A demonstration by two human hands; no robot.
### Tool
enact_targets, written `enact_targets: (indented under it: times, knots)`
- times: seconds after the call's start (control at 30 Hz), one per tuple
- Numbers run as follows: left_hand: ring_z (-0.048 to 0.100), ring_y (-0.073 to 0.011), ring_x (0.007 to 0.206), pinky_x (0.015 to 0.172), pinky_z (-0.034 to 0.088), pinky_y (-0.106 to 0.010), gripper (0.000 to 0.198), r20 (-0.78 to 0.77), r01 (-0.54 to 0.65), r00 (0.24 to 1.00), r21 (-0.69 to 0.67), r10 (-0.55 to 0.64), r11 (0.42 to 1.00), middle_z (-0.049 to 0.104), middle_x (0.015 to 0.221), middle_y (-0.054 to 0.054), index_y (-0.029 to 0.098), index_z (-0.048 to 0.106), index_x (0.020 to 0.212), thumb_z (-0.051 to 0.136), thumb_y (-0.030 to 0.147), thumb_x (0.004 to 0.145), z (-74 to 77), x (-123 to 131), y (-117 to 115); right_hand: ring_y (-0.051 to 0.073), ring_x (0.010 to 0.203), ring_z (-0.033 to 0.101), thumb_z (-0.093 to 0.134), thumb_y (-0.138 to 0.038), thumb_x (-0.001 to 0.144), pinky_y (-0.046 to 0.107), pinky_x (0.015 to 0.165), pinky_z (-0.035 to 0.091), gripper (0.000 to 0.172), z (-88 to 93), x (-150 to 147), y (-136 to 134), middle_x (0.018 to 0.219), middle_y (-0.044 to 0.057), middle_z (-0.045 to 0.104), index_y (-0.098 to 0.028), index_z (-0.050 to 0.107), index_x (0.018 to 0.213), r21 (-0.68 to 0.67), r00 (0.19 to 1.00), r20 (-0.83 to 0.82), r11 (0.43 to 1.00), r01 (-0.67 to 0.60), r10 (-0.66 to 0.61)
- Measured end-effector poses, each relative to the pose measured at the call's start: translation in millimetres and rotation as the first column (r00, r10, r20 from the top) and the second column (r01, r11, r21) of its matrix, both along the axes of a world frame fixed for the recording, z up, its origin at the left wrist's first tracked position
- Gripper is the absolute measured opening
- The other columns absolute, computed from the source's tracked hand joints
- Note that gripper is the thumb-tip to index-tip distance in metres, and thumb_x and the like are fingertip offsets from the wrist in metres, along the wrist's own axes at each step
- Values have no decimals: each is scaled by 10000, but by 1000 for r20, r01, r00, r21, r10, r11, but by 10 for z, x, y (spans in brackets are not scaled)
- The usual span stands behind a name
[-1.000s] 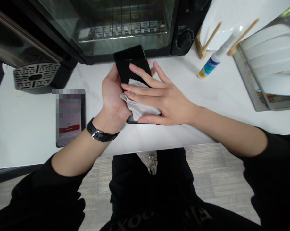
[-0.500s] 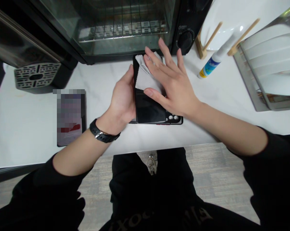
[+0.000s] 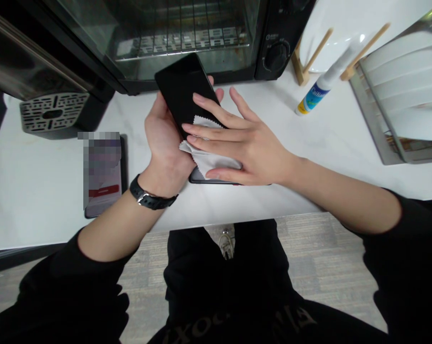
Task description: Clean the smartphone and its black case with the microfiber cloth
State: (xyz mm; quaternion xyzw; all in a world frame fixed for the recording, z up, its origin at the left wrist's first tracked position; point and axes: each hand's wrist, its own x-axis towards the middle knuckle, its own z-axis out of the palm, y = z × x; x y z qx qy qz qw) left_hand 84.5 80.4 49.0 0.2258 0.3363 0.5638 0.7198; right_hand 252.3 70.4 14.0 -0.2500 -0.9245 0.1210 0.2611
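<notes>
My left hand [image 3: 167, 138] is wrapped round a black smartphone [image 3: 187, 86], which tilts with its dark glossy face up. Over the lower part of the phone lies a light grey cleaning cloth [image 3: 216, 160] with zigzag edges. My right hand [image 3: 249, 145] presses the cloth down, its fingers stretched across the phone and its thumb along the cloth's lower edge. Beneath both hands a phone case [image 3: 216, 181] with a dark rim lies on the counter, mostly hidden.
Another phone [image 3: 104, 191], partly pixelated, lies on the white counter [image 3: 40, 191] to the left. A black toaster oven [image 3: 187, 81] stands behind my hands. On the right are a small spray bottle [image 3: 312, 98], a wooden plate stand [image 3: 301, 74] and a rack [image 3: 375, 119] of white plates.
The phone has turned, its top swinging up and left. My right hand has slid the cloth down and left towards the phone's near end. The case below is now more covered.
</notes>
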Motion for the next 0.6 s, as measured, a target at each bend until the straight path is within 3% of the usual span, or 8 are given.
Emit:
enact_targets:
  times: [0.07, 0.17, 0.27, 0.37, 0.47, 0.6]
  knots:
    - [416, -222, 1610, 1280, 417, -315, 615, -8, -19, 1000, 72, 20, 997, 480, 1704, -90, 78, 316, 1683, 149, 368, 1167, -12, -49, 30, 300, 1700, 201, 471, -674, 1039, 615, 1415, -49, 588, 18, 21, -10, 1667, -45, 541, -369, 593, 1527, 10, 998, -22, 999, 53, -53]
    - [402, -189, 1618, 1330, 340, -317, 629, -62, 11, 998, 114, -4, 993, 619, 1595, -31, 128, 298, 1695, 125, 407, 1159, -25, -75, 53, 328, 1706, 168, 419, -687, 1047, 658, 1397, -78, 629, 26, 55, 4, 1692, -32, 503, -355, 559, 1563, 10, 984, -68, 986, 168, -167]
    - [356, -199, 1642, 1373, 259, -352, 596, -80, 57, 995, 61, -52, 997, 693, 1511, -3, 166, 398, 1655, 174, 415, 1162, -33, -27, 42, 335, 1712, 124, 435, -748, 1009, 635, 1403, -62, 708, -14, 75, 56, 1735, -37, 424, -374, 500, 1606, -13, 954, -112, 961, 278, -277]
    - [325, -229, 1656, 1377, 261, -377, 497, -55, 100, 993, -27, -102, 995, 729, 1460, -4, 212, 544, 1564, 321, 379, 1153, -57, 71, -4, 330, 1715, 85, 461, -777, 980, 608, 1412, -23, 781, -87, 92, 126, 1770, -26, 353, -372, 430, 1648, -33, 926, -145, 937, 347, -348]
    - [375, -263, 1634, 1359, 314, -430, 461, -29, 146, 988, -87, -149, 985, 763, 1392, -21, 180, 617, 1489, 365, 361, 1147, -112, 158, -57, 337, 1716, 79, 487, -771, 976, 631, 1410, 13, 801, -129, 108, 172, 1787, -13, 312, -367, 400, 1662, -43, 915, -162, 929, 368, -370]
    - [469, -241, 1580, 1314, 383, -384, 414, -2, 174, 984, -118, -176, 978, 765, 1369, -23, 189, 654, 1417, 381, 304, 1128, -205, 195, -76, 355, 1714, 115, 494, -775, 979, 691, 1395, 41, 792, -98, 93, 151, 1771, 6, 361, -356, 429, 1648, -20, 955, -121, 962, 272, -273]
